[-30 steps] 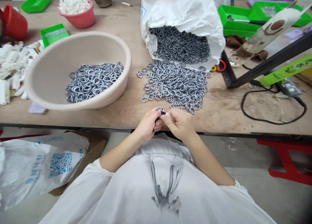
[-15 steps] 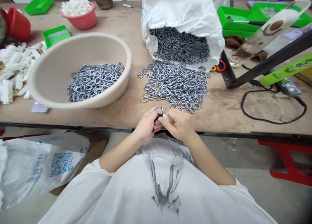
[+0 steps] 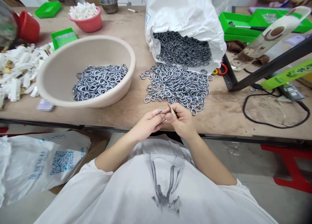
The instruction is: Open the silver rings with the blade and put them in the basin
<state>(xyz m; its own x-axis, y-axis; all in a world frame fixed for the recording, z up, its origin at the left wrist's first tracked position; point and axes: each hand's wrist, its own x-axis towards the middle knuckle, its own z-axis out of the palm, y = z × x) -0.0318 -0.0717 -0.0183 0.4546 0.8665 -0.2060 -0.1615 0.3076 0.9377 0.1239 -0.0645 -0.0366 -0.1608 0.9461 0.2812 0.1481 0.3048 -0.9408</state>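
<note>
My left hand [image 3: 148,125] is closed on a metal ring [image 3: 160,111], whose upper edge shows above the fingers. My right hand [image 3: 183,121] meets it from the right, fingers wrapped round a small knife [image 3: 172,111]; its narrow pointed part sticks up and its other end is hidden in the grip. Just beyond both hands lies a loose pile of grey rings [image 3: 177,86], spilling from a white sack [image 3: 185,13] that lies open on its side. On the left, a large beige basin [image 3: 56,71] holds many more such rings.
White plastic pieces [image 3: 18,68] are heaped at the far left. Behind the basin are a pink bowl [image 3: 90,24] and a green tray [image 3: 57,42]. A black metal bar [image 3: 273,65], a clear bottle [image 3: 265,42] and a looped cable [image 3: 268,125] occupy the right.
My right hand has turned, so the knife now points upward rather than across towards the left hand. The ring sits lower in my left fingers. The whole view has shifted slightly.
</note>
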